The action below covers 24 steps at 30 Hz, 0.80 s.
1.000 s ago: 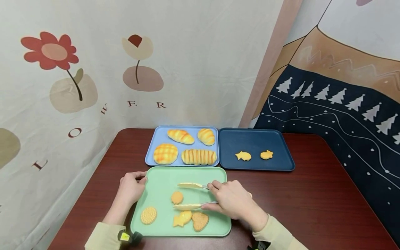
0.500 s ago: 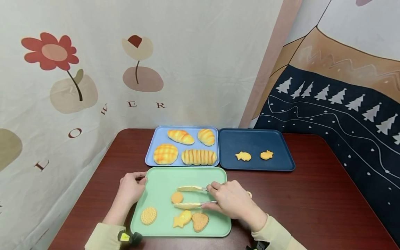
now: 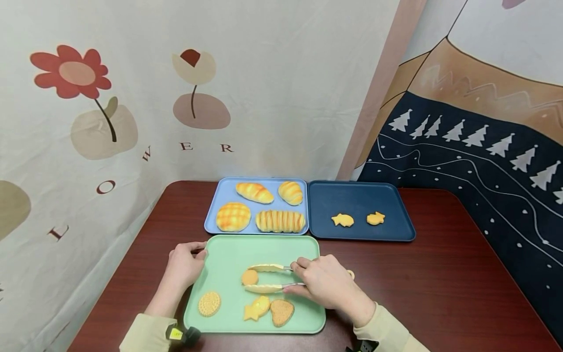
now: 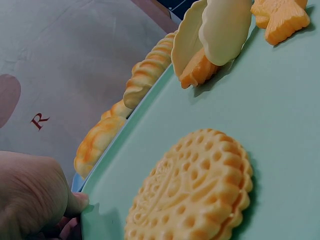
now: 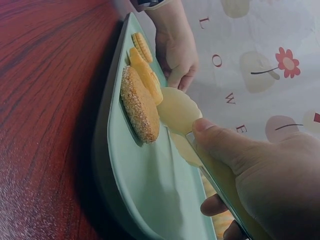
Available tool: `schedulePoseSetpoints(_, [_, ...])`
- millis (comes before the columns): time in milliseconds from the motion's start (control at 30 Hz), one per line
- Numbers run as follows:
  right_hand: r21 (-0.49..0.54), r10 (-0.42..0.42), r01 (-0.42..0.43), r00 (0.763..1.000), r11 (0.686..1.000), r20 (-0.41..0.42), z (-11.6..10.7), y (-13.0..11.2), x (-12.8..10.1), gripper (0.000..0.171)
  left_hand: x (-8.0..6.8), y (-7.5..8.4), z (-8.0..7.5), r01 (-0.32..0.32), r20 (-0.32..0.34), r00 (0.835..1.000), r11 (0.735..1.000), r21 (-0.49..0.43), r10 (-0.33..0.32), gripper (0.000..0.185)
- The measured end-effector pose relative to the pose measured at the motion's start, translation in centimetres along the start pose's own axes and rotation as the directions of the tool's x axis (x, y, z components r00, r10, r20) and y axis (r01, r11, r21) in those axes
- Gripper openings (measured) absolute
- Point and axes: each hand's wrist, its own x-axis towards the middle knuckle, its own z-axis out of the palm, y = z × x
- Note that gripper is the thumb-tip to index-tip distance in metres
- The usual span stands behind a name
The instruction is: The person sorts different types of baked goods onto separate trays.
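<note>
My right hand (image 3: 327, 282) grips a pair of tongs (image 3: 269, 288) with cream tips, thumb on one arm and fingers on the other. The tips stand on either side of a small round biscuit (image 3: 249, 277); whether both touch it I cannot tell. My left hand (image 3: 185, 264) pinches the left rim of the green tray (image 3: 228, 249), with its thumb (image 4: 79, 201) over the edge. On this tray also lie a round dotted biscuit (image 4: 192, 187), a yellow fish-shaped biscuit (image 3: 257, 308) and a brown heart-shaped biscuit (image 5: 140, 105).
Behind the green tray, a light blue tray (image 3: 212, 215) carries several breads, among them a striped roll (image 3: 280, 221). To its right, a dark blue tray (image 3: 352, 195) bears two small fish-shaped biscuits (image 3: 342, 220). All stand on a brown table (image 3: 440, 274) against a printed cloth.
The far arm of the tongs has moved toward the near one, narrowing the gap around the small round biscuit. My left hand and the trays look unmoved.
</note>
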Motion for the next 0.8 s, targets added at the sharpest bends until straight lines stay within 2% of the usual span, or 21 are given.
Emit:
schedulePoseSetpoints(367, [0.007,0.009,-0.009,1.000,1.000,-0.004,-0.3,0.3,-0.1,0.048,0.0,0.0,0.1,0.002,-0.001,1.000,1.000,0.000,-0.002,0.032])
schedulePoseSetpoints(800, [0.050,0.035,-0.032,0.998,0.998,-0.055,-1.3,1.1,-0.2,0.047,0.0,0.0,0.0,0.004,0.001,1.000,1.000,0.008,-0.004,0.032])
